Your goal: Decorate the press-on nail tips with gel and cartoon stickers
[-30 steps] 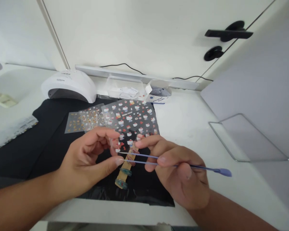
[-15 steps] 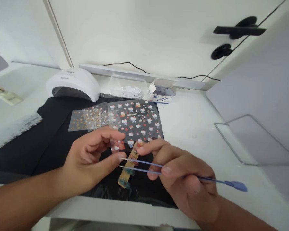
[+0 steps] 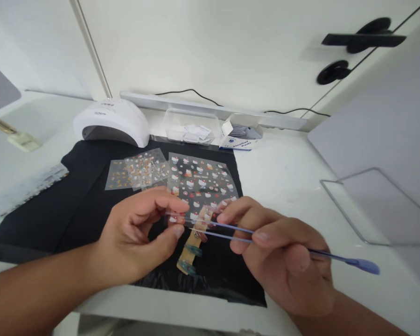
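Note:
A clear sticker sheet [image 3: 201, 184] printed with small white cat characters is in my left hand [image 3: 140, 228], its near left corner between thumb and fingers. My right hand [image 3: 283, 252] holds blue-handled tweezers [image 3: 243, 228], prongs apart and pointing left at the sheet's near edge. The right index fingertip is close to the sheet's near right part; whether it touches cannot be made out. Beneath lies a tan strip [image 3: 185, 256] carrying several nail tips, two of them teal [image 3: 193, 250]; its far end shows through the sheet.
Smaller sticker sheets [image 3: 119, 175] lie on the black mat [image 3: 87, 200]. Behind stand a white nail lamp [image 3: 114, 119], a clear tray [image 3: 171, 128] with white packets, and an alcohol pad box [image 3: 240, 141]. A bottle-like item [image 3: 24, 141] is at left, a wire frame [image 3: 353, 242] at right.
The tweezer tips have moved from beside my left thumb to the sheet's near edge, with the right hand shifting right. The sheet's near edge sits differently. The whole view has shifted slightly.

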{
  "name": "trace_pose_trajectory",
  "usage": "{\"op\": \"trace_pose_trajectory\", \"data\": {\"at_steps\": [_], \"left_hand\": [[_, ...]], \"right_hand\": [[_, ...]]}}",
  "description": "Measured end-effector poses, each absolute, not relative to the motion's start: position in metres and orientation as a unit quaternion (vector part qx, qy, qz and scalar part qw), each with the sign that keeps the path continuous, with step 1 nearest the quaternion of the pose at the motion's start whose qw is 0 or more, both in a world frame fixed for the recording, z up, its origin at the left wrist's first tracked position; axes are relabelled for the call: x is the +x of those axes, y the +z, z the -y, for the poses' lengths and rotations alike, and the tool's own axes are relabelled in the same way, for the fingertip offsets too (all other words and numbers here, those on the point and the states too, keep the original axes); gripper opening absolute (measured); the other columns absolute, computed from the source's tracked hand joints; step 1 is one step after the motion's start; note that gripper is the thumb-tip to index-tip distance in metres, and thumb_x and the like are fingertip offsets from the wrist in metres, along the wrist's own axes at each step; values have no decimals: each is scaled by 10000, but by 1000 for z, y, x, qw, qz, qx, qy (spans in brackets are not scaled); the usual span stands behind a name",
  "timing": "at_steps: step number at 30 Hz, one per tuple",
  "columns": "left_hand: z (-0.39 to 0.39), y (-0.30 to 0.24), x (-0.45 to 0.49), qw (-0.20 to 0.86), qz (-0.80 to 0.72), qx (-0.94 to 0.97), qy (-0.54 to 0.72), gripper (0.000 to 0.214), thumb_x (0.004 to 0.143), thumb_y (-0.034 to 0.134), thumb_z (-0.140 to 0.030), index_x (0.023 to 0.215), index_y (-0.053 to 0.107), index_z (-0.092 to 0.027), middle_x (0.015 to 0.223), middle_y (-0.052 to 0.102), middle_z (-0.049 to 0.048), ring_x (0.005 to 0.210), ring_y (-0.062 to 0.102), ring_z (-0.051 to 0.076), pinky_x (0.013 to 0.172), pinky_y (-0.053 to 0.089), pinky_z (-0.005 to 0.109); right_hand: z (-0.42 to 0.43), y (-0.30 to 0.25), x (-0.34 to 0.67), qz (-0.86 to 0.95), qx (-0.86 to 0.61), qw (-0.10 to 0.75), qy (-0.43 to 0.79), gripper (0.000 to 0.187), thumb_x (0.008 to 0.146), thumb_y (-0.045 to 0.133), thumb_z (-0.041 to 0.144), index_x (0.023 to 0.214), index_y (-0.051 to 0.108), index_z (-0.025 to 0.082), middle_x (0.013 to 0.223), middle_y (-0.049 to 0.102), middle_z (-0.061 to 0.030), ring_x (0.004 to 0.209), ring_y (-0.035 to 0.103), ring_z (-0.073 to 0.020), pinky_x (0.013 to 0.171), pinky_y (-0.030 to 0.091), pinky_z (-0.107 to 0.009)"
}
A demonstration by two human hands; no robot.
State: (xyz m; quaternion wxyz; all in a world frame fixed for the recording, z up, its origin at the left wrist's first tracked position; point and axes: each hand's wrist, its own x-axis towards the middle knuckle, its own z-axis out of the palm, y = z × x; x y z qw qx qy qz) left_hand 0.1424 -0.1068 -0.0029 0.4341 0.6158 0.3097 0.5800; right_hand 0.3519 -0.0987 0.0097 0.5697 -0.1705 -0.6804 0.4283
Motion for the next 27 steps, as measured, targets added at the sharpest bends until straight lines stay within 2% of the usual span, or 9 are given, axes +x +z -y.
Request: {"op": "trace_pose_trajectory", "data": {"at_steps": [8,12,17,21,27], "left_hand": [[106,-2,140,438,-294,636,563,383,722,762,15,1030,747,-212,759,676,-4,668,649,113,663,584,204],[106,-2,135,434,-299,653,544,424,761,759,-2,1099,743,-256,816,696,-15,721,664,98,707,575,174],[109,-2,132,375,-336,680,532,393,788,750,-34,1092,749,-283,850,733,-23,754,682,97,726,559,172],[108,-1,131,318,-345,710,524,361,812,748,-66,1092,748,-294,833,758,-24,734,694,123,739,579,226],[104,0,127,243,-335,756,507,345,810,788,-119,1102,755,-299,862,790,-8,810,746,173,816,626,288]], "right_hand": [[97,11,350,662,-163,583,443,262,966,569,315,1026,801,211,652,710,-74,704,678,-232,687,576,-406],[97,11,351,655,-174,589,441,259,965,579,309,1010,808,198,643,711,-73,672,685,-222,670,570,-391],[99,11,352,661,-182,587,431,273,977,554,317,1024,803,216,652,720,-62,674,686,-214,664,576,-386],[99,12,351,667,-191,579,429,268,976,557,326,1019,805,235,651,720,-63,668,692,-221,668,579,-399],[100,12,351,655,-180,591,434,260,968,575,303,996,809,193,651,720,-76,661,698,-214,648,573,-380]]}}
